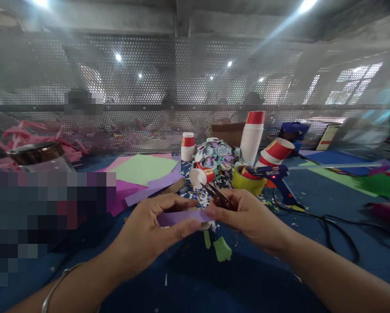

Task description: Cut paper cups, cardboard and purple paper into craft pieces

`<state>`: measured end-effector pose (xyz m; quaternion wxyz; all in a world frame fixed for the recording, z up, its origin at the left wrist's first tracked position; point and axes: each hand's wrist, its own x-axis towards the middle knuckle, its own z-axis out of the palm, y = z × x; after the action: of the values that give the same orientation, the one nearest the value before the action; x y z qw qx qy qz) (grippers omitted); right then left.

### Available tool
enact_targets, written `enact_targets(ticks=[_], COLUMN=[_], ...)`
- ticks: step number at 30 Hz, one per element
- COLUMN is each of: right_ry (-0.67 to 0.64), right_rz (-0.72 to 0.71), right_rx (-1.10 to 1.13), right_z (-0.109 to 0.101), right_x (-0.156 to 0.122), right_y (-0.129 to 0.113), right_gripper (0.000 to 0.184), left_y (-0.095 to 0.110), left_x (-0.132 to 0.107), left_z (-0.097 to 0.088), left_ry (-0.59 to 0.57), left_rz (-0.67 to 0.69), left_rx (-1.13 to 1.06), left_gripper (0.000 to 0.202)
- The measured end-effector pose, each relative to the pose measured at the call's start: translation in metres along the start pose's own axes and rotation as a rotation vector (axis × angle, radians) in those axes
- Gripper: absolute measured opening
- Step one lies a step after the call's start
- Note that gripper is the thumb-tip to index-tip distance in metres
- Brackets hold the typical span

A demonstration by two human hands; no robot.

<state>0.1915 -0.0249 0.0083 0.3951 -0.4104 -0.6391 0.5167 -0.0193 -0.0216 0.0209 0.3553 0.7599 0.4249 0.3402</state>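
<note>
Between the fingers and thumb of my left hand (pixel 156 228) is a strip of purple paper (pixel 182 216), held level above the table. My right hand (pixel 247 217) is closed around a pair of dark scissors (pixel 219 198), their blades pointing up and to the left. The right thumb and fingertips also touch the right end of the purple paper. Just beyond my hands a red and white paper cup (pixel 201 176) lies on its side. Below them a green paper scrap (pixel 222 249) rests on the blue tabletop (pixel 195 287).
Behind is a heap of cut paper pieces (pixel 216 152), with a tall cup stack (pixel 252 139) beside it. A blue glue gun (pixel 279 178) rests by a yellow tape roll (pixel 247 182), its black cable (pixel 325 224) trailing right. Coloured sheets (pixel 143 169) lie left.
</note>
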Motion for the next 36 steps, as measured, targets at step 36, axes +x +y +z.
enact_targets(ticks=[36], right_ry=[-0.036], right_rz=[-0.101], right_rx=[-0.332], right_z=[-0.005], right_x=[0.001], right_y=[0.004], right_gripper=[0.049], left_y=[-0.012], left_x=[0.006], left_z=[0.0], left_ry=[0.022], left_rz=[-0.222], left_rx=[-0.437], left_gripper=[0.026])
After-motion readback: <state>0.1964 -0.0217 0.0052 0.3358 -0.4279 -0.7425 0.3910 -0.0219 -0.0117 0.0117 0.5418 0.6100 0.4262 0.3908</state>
